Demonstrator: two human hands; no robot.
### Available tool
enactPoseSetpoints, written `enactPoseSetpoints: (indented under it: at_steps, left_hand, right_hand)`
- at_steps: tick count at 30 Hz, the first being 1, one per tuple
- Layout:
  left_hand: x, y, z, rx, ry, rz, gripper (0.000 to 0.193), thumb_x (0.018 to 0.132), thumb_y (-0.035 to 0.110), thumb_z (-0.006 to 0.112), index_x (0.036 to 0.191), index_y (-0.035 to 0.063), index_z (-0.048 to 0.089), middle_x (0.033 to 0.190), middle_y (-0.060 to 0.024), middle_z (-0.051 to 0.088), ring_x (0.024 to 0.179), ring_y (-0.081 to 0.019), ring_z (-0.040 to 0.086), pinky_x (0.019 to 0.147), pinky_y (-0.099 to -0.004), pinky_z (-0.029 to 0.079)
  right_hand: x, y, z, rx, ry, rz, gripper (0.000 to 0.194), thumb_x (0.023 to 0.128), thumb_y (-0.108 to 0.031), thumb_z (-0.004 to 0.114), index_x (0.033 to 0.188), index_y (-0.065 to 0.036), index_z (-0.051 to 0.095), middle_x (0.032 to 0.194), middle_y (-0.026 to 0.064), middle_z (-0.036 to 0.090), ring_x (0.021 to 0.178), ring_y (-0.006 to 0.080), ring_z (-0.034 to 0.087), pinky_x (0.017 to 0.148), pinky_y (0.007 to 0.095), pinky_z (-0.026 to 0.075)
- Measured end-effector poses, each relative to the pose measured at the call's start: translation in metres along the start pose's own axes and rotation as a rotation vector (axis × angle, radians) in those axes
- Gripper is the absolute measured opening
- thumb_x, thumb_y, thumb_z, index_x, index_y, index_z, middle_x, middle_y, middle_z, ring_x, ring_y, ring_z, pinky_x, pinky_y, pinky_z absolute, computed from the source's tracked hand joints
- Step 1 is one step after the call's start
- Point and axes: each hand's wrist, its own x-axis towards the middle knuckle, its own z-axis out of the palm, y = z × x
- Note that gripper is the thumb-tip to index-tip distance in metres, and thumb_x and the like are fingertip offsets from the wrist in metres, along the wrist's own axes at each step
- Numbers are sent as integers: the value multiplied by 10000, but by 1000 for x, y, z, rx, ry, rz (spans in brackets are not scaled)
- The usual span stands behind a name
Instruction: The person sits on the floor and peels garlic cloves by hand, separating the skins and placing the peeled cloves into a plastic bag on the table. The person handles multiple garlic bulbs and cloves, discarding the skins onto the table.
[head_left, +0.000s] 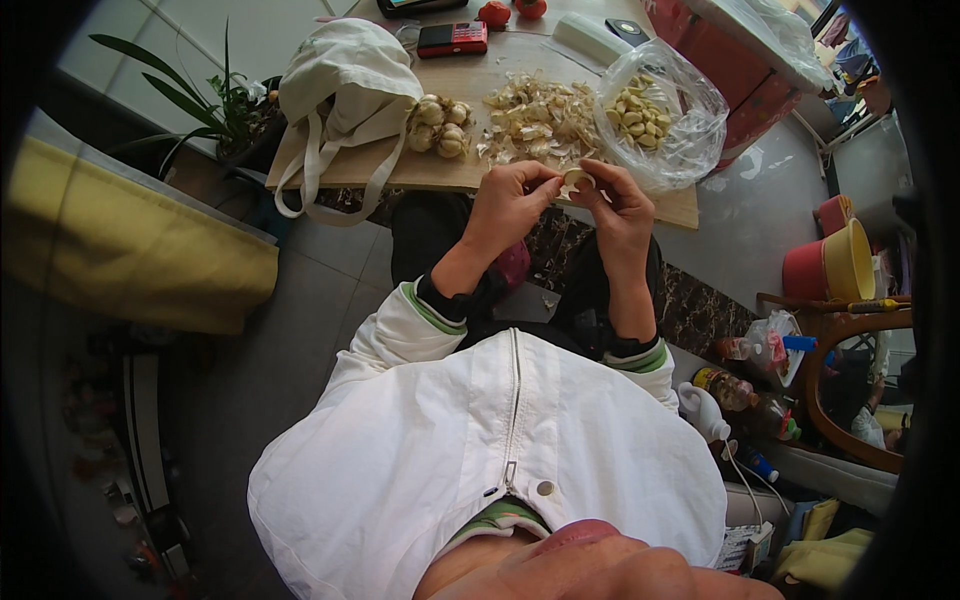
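A pale garlic clove (577, 177) is held up just over the front edge of the wooden board (450, 174). My right hand (621, 206) grips it between thumb and fingers. At its left end, the thumb and forefinger of my left hand (511, 201) pinch its edge; the exact contact is small and partly hidden by the fingertips. Beyond my hands lies a loose heap of papery garlic skins (541, 112). Peeled cloves (637, 112) fill part of an open clear plastic bag (697, 124) to the right. Several whole garlic bulbs (440, 126) sit left of the skins.
A white cloth bag (352, 67) lies on the board's left, its straps hanging over the edge. Toward the back are a red radio-like device (452, 39), red fruits (494, 14) and a white roll (591, 39). Bottles (724, 388) and a yellow basin (849, 262) stand right; a potted plant (240, 120) left.
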Motion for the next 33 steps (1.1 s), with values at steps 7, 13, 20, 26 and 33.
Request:
enactPoseSetpoints:
  at_steps: [7, 13, 20, 26, 33]
  left_hand:
    - [-8, 6, 1, -94, -39, -64, 76, 843, 50, 617, 855, -18, 650, 717, 2, 631, 663, -33, 529, 581, -210, 440]
    - [-8, 10, 2, -112, -25, -71, 53, 832, 35, 604, 808, -10, 616, 699, 22, 586, 661, -28, 510, 576, -201, 425]
    - [-4, 11, -5, -356, -6, -179, 86, 905, 77, 570, 860, 17, 611, 735, 37, 569, 622, -6, 472, 539, -164, 358]
    - [24, -11, -24, -249, 227, -165, 154, 903, 136, 626, 824, 6, 605, 625, 22, 549, 500, -24, 448, 438, -193, 341]
    - [45, -41, -44, 179, 297, -173, 190, 881, 140, 597, 847, -40, 649, 640, -99, 644, 575, -120, 607, 543, -297, 471]
  right_hand:
    - [-2, 0, 0, 29, -43, 22, 205, 874, 46, 593, 1071, 33, 647, 979, 65, 634, 859, 122, 630, 747, 244, 554]
    - [-3, -1, -5, 224, -51, 262, 188, 922, -62, 579, 1075, 24, 648, 973, 65, 655, 849, 114, 633, 737, 252, 563]
    - [0, 5, -12, 169, -83, 282, 205, 937, -89, 564, 1097, 15, 638, 962, 60, 655, 837, 107, 633, 706, 247, 569]
    - [14, -4, -22, 27, -65, 258, 186, 942, -88, 544, 1072, -17, 656, 889, 37, 644, 777, 81, 607, 607, 222, 547]
    - [93, -22, -61, -689, 106, -68, 177, 889, -79, 565, 1005, -9, 679, 827, 80, 655, 723, 123, 609, 614, 260, 491]
